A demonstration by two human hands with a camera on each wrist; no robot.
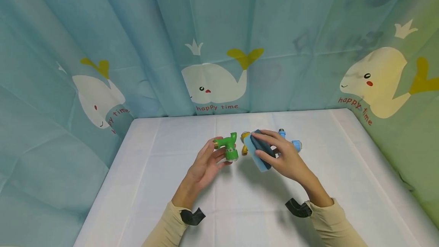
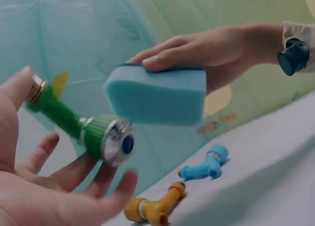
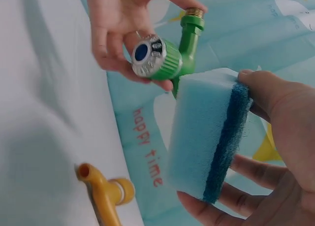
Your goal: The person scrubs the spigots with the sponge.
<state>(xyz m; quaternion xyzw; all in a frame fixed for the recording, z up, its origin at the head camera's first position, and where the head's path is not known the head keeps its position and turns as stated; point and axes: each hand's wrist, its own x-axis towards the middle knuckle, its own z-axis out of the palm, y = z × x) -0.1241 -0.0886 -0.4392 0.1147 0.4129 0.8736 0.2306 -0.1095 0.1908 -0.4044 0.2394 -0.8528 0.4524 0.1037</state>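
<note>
Above the white table (image 1: 154,186), the left hand (image 1: 202,167) lifts the green faucet (image 1: 228,146), fingers curled around it with its cap exposed, while the right hand (image 1: 286,159) clamps a blue sponge (image 1: 260,149) just beside it, apparently for wiping.

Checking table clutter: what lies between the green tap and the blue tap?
In the head view, the yellow tap and the held sponge lie between green tap and blue tap.
</note>
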